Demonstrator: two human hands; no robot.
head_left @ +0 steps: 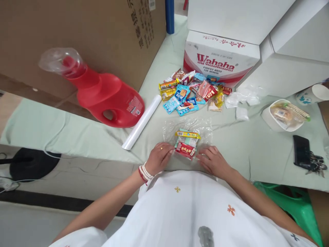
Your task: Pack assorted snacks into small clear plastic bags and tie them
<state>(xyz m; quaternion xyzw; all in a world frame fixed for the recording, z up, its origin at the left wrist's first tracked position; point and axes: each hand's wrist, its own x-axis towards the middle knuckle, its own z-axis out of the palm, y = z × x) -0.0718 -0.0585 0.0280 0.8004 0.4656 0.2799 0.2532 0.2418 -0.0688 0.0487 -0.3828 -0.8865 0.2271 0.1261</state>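
- A red packet [185, 149] is lying crosswise between left hand [158, 159] and right hand [214, 161], plastic film [205, 129] spreading around it.
- Left fingers [168, 150] are resting nearer.
- Whether either hand is pinching film, I cannot tell.

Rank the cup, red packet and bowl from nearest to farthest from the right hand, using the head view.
From the right hand:
1. Red packet: just left.
2. Bowl: to the right, farther forward.
3. Cup: far right, beyond the bowl.

Left hand [160, 158]: fingers gathered, pointing toward right hand [214, 161] | Right hand: fingers loosely bent, facing left hand | Forearms [113, 202]: slanting outward behind each hand
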